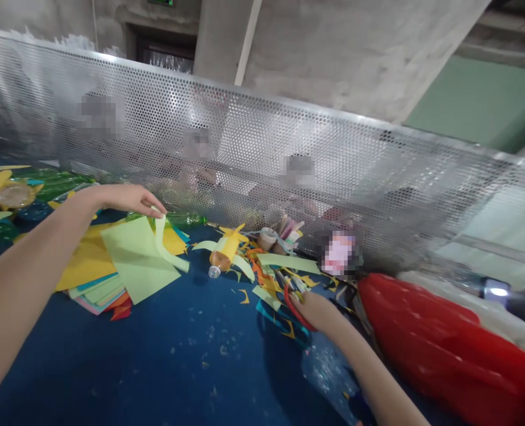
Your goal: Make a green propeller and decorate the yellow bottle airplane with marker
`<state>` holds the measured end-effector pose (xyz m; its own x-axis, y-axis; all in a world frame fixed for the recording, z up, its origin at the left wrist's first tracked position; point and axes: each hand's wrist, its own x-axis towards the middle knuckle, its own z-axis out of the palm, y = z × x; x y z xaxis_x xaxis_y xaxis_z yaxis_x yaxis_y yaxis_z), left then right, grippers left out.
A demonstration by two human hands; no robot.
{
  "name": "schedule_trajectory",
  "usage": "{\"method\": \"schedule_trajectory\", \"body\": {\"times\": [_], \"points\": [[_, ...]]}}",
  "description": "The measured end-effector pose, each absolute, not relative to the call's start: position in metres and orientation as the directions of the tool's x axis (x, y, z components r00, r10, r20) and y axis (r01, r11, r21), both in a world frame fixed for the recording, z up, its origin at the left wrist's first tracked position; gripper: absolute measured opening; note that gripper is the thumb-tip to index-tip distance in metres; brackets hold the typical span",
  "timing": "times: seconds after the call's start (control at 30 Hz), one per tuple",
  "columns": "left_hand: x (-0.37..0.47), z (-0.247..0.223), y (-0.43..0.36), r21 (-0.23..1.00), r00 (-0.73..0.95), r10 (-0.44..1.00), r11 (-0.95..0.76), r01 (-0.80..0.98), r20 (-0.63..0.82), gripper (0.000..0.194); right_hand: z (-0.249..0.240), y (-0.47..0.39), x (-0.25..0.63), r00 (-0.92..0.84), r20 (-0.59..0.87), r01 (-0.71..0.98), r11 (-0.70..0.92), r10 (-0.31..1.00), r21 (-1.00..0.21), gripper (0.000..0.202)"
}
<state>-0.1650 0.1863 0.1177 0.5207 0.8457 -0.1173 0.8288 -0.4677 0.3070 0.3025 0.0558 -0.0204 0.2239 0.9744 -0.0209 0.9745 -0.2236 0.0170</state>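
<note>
My left hand (pixel 132 198) is at the left, its thumb and fingers pinching the upper end of a light green paper strip (pixel 160 239). The strip hangs and curls over a light green paper sheet (pixel 141 260), which lies on a stack of coloured paper (pixel 98 290). At centre right my right hand (pixel 311 307) reaches down among pens or markers (pixel 291 281) and paper scraps. A red curved piece (pixel 295 309), perhaps a handle or rim, runs along its fingers. The fingers look curled, but what they grip is unclear. Between the hands lies a plastic bottle wrapped in yellow paper (pixel 224 251).
Green plastic bottles (pixel 62 183) and yellow cut-outs crowd the far left. A small cup (pixel 266 238) stands by the perforated metal screen (pixel 245 142), behind which people show. A lit phone (pixel 339 253) and a red bag (pixel 449 343) are on the right of the blue table (pixel 169 367).
</note>
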Motion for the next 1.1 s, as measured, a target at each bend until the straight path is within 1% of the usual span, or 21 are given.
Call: {"method": "schedule_trajectory", "body": {"times": [0.07, 0.1, 0.13, 0.17, 0.2, 0.27, 0.3, 0.4, 0.43, 0.53, 0.6, 0.67, 0.7, 0.73, 0.77, 0.8, 0.87, 0.9, 0.97, 1.0, 1.1], "points": [[-0.146, 0.128, 0.175, 0.261, 0.474, 0.879, -0.469, 0.844, 0.047, 0.048, -0.014, 0.057, 0.305, 0.279, -0.017, 0.960, -0.279, 0.960, 0.028, 0.049], [-0.137, 0.132, 0.168, 0.257, 0.460, 0.877, -0.480, 0.839, 0.137, 0.045, -0.011, 0.057, 0.307, 0.303, -0.012, 0.953, -0.302, 0.953, 0.031, 0.051], [-0.128, 0.135, 0.161, 0.294, 0.440, 0.877, -0.480, 0.827, 0.195, 0.042, -0.006, 0.057, 0.310, 0.322, -0.007, 0.946, -0.322, 0.947, 0.033, 0.052], [-0.120, 0.137, 0.154, 0.363, 0.435, 0.869, -0.494, 0.790, 0.236, 0.041, -0.002, 0.057, 0.313, 0.339, -0.003, 0.940, -0.339, 0.941, 0.034, 0.052], [-0.112, 0.138, 0.146, 0.455, 0.448, 0.850, -0.527, 0.718, 0.278, 0.040, 0.002, 0.056, 0.316, 0.355, 0.001, 0.934, -0.355, 0.935, 0.036, 0.052], [-0.096, 0.136, 0.129, 0.640, 0.482, 0.800, -0.586, 0.497, 0.358, 0.039, 0.008, 0.054, 0.323, 0.385, 0.002, 0.922, -0.385, 0.923, 0.039, 0.052], [-0.087, 0.133, 0.120, 0.709, 0.497, 0.778, -0.593, 0.382, 0.384, 0.039, 0.010, 0.053, 0.327, 0.398, -0.001, 0.916, -0.398, 0.917, 0.040, 0.052], [-0.058, 0.119, 0.094, 0.868, 0.622, 0.711, -0.486, 0.096, 0.329, 0.037, 0.011, 0.052, 0.339, 0.427, -0.009, 0.904, -0.427, 0.904, 0.035, 0.047], [-0.048, 0.112, 0.087, 0.908, 0.667, 0.686, -0.417, 0.033, 0.291, 0.035, 0.010, 0.052, 0.342, 0.431, -0.008, 0.902, -0.431, 0.902, 0.027, 0.045], [-0.015, 0.083, 0.067, 0.978, 0.707, 0.677, -0.163, -0.127, 0.204, 0.030, 0.003, 0.054, 0.352, 0.443, 0.030, 0.896, -0.444, 0.896, -0.001, 0.039], [0.003, 0.056, 0.059, 0.985, 0.692, 0.706, -0.043, -0.168, 0.149, 0.029, -0.002, 0.055, 0.358, 0.449, 0.073, 0.893, -0.449, 0.891, -0.016, 0.040], [0.015, 0.024, 0.055, 0.995, 0.709, 0.701, -0.014, -0.100, 0.081, 0.033, -0.007, 0.057, 0.363, 0.440, 0.111, 0.897, -0.440, 0.891, -0.026, 0.040], [0.018, 0.008, 0.054, 0.998, 0.725, 0.686, -0.042, -0.036, 0.055, 0.037, -0.008, 0.057, 0.366, 0.431, 0.125, 0.902, -0.430, 0.894, -0.029, 0.039], [0.019, -0.009, 0.054, 0.992, 0.717, 0.694, -0.120, 0.037, 0.058, 0.039, -0.009, 0.056, 0.369, 0.419, 0.135, 0.907, -0.419, 0.898, -0.032, 0.039], [0.018, -0.024, 0.054, 0.962, 0.714, 0.696, -0.239, 0.130, 0.077, 0.041, -0.010, 0.056, 0.371, 0.409, 0.144, 0.912, -0.409, 0.901, -0.033, 0.039], [0.016, -0.037, 0.054, 0.908, 0.708, 0.697, -0.360, 0.215, 0.109, 0.043, -0.010, 0.055, 0.374, 0.402, 0.150, 0.915, -0.402, 0.903, -0.033, 0.040], [0.010, -0.058, 0.053, 0.748, 0.710, 0.667, -0.586, 0.310, 0.228, 0.045, -0.010, 0.053, 0.381, 0.392, 0.159, 0.919, -0.393, 0.906, -0.031, 0.042], [0.007, -0.064, 0.052, 0.672, 0.720, 0.634, -0.666, 0.325, 0.281, 0.042, -0.009, 0.052, 0.384, 0.388, 0.163, 0.921, -0.388, 0.907, -0.029, 0.043], [0.003, -0.070, 0.049, 0.571, 0.740, 0.574, -0.757, 0.318, 0.349, 0.038, -0.010, 0.050, 0.392, 0.375, 0.166, 0.926, -0.376, 0.912, -0.025, 0.041], [0.002, -0.070, 0.048, 0.547, 0.742, 0.561, -0.775, 0.316, 0.366, 0.036, -0.010, 0.049, 0.395, 0.367, 0.165, 0.929, -0.368, 0.915, -0.025, 0.039], [0.003, -0.067, 0.046, 0.529, 0.727, 0.579, -0.774, 0.349, 0.368, 0.031, -0.013, 0.047, 0.405, 0.353, 0.152, 0.935, -0.353, 0.923, -0.028, 0.029]]}}
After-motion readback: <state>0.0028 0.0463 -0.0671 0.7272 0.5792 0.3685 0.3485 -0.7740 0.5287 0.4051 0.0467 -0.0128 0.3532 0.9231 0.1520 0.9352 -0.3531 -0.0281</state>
